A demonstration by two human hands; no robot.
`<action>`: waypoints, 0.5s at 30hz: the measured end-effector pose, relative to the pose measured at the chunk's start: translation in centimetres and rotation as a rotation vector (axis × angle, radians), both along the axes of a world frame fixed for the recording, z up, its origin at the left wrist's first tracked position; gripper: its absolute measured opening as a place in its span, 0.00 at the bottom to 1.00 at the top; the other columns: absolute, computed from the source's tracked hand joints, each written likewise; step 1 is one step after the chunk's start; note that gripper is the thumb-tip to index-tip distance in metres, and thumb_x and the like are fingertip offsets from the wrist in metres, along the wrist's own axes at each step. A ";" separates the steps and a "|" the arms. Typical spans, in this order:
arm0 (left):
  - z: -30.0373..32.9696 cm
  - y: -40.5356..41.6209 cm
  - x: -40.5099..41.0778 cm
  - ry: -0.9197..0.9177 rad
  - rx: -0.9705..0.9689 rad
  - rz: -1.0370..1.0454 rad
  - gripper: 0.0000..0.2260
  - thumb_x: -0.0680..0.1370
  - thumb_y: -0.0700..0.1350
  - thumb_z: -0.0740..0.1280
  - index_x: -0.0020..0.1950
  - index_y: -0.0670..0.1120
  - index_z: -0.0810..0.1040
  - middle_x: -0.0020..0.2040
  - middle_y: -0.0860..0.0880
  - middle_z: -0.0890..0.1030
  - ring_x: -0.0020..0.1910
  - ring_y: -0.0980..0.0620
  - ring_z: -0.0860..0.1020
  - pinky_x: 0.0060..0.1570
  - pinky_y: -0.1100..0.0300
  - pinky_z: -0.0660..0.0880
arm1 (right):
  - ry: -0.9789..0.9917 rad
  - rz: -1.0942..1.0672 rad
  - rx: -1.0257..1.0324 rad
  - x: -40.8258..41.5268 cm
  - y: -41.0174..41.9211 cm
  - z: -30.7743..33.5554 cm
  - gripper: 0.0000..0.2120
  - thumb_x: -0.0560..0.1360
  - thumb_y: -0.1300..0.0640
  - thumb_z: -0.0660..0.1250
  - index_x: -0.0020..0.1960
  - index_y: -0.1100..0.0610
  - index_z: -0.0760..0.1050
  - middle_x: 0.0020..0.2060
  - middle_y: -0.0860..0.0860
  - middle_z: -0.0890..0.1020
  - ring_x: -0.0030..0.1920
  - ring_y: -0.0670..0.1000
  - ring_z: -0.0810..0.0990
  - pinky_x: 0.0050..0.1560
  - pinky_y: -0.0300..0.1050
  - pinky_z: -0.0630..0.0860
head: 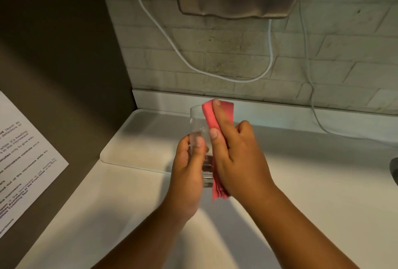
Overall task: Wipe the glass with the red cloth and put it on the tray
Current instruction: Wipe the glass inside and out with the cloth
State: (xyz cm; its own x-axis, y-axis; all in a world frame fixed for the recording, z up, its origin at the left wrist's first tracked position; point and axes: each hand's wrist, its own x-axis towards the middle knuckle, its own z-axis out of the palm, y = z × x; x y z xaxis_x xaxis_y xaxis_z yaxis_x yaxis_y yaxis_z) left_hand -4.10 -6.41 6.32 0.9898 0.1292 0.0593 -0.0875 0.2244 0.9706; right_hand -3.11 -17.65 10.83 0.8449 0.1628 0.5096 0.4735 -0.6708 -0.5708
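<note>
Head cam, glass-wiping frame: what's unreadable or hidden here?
- Clear drinking glass: right side hidden by the folded red cloth and right hand; left hand covers its lower left.
- White rectangular tray: near right corner behind the hands.
- Printed paper notice: cut off by left edge.
- Dark object: cut off by right edge, unidentifiable.

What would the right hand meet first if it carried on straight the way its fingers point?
Probably the tiled wall: the right hand points up and away past the glass, though depth is unclear.

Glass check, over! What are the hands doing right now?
Left hand holds glass above counter. Right hand presses red cloth on its side. Tray behind, bare where visible, nothing blocking.
</note>
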 end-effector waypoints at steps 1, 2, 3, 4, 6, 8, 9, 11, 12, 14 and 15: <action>0.0 0.0 0.0 0.008 -0.007 0.013 0.25 0.77 0.66 0.63 0.67 0.52 0.76 0.59 0.45 0.85 0.57 0.46 0.85 0.55 0.46 0.83 | 0.031 0.008 0.032 0.5 -0.2 -0.1 0.23 0.82 0.39 0.47 0.73 0.26 0.43 0.46 0.48 0.69 0.39 0.43 0.73 0.38 0.38 0.75; 0.2 0.0 0.1 0.017 -0.016 0.031 0.25 0.76 0.66 0.63 0.67 0.52 0.77 0.56 0.48 0.86 0.56 0.46 0.86 0.53 0.46 0.84 | 0.062 0.018 0.061 1.0 -0.4 -0.3 0.23 0.82 0.38 0.47 0.74 0.26 0.43 0.47 0.48 0.70 0.41 0.42 0.74 0.40 0.36 0.74; 0.4 0.2 0.2 0.022 -0.028 0.050 0.25 0.76 0.66 0.63 0.66 0.53 0.77 0.54 0.49 0.86 0.54 0.46 0.86 0.51 0.46 0.84 | 0.093 0.028 0.086 1.2 -0.5 -0.6 0.23 0.81 0.38 0.46 0.74 0.27 0.43 0.48 0.48 0.72 0.43 0.42 0.74 0.41 0.35 0.73; 0.7 0.4 0.4 0.034 -0.048 0.064 0.25 0.75 0.65 0.63 0.66 0.52 0.77 0.54 0.49 0.86 0.53 0.44 0.86 0.52 0.45 0.84 | 0.122 0.039 0.103 1.2 -0.6 -1.0 0.23 0.81 0.37 0.46 0.74 0.27 0.43 0.49 0.48 0.73 0.45 0.41 0.74 0.42 0.34 0.71; 1.3 0.9 0.9 0.043 -0.095 0.086 0.26 0.76 0.64 0.64 0.67 0.50 0.77 0.58 0.42 0.86 0.56 0.38 0.85 0.55 0.40 0.83 | 0.159 0.067 0.097 0.3 -0.6 -2.3 0.23 0.81 0.37 0.46 0.74 0.27 0.43 0.48 0.48 0.74 0.44 0.41 0.74 0.43 0.35 0.70; 1.7 1.6 1.4 0.035 -0.092 0.111 0.26 0.76 0.63 0.63 0.68 0.49 0.76 0.58 0.40 0.85 0.57 0.37 0.85 0.55 0.41 0.83 | 0.176 0.099 0.074 -1.1 -0.5 -3.3 0.24 0.81 0.38 0.46 0.73 0.26 0.43 0.46 0.47 0.73 0.43 0.40 0.73 0.43 0.36 0.70; 1.6 1.8 1.6 0.029 -0.079 0.112 0.26 0.76 0.64 0.63 0.68 0.49 0.76 0.58 0.41 0.85 0.57 0.39 0.85 0.54 0.42 0.83 | 0.185 0.111 0.069 -1.7 -0.4 -3.5 0.23 0.80 0.38 0.46 0.73 0.26 0.42 0.46 0.47 0.72 0.43 0.41 0.73 0.42 0.35 0.70; 1.3 1.7 1.7 0.034 -0.040 0.103 0.26 0.76 0.65 0.62 0.66 0.50 0.77 0.57 0.44 0.86 0.56 0.43 0.86 0.53 0.47 0.83 | 0.174 0.133 0.041 -2.7 0.0 -3.5 0.23 0.80 0.38 0.45 0.73 0.25 0.42 0.45 0.46 0.70 0.40 0.42 0.73 0.40 0.35 0.72; 1.1 1.5 1.5 0.044 -0.026 0.098 0.25 0.76 0.65 0.61 0.66 0.51 0.77 0.55 0.45 0.86 0.55 0.44 0.86 0.53 0.48 0.83 | 0.153 0.139 0.016 -3.0 0.2 -3.3 0.23 0.80 0.38 0.45 0.72 0.25 0.42 0.45 0.45 0.68 0.39 0.43 0.73 0.38 0.34 0.72; 0.6 1.2 1.3 0.065 -0.021 0.097 0.24 0.77 0.65 0.60 0.65 0.51 0.77 0.55 0.45 0.86 0.56 0.45 0.86 0.56 0.48 0.83 | 0.104 0.133 -0.040 -3.2 0.5 -2.9 0.23 0.80 0.39 0.45 0.72 0.25 0.41 0.45 0.44 0.66 0.37 0.43 0.72 0.35 0.35 0.71; 0.5 1.2 1.3 0.072 -0.023 0.098 0.23 0.79 0.63 0.59 0.66 0.51 0.76 0.56 0.45 0.86 0.56 0.45 0.86 0.56 0.48 0.83 | 0.083 0.123 -0.064 -3.2 0.6 -2.8 0.24 0.80 0.39 0.45 0.72 0.25 0.40 0.45 0.44 0.65 0.37 0.43 0.72 0.34 0.35 0.72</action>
State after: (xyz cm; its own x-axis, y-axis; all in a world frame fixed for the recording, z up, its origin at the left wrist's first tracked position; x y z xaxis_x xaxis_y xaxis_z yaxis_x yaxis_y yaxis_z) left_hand -2.82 -5.25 6.78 0.9741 0.2256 -0.0150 -0.0406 0.2400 0.9699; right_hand -6.30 -17.06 8.03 0.8552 0.2979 0.4241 0.5076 -0.6466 -0.5694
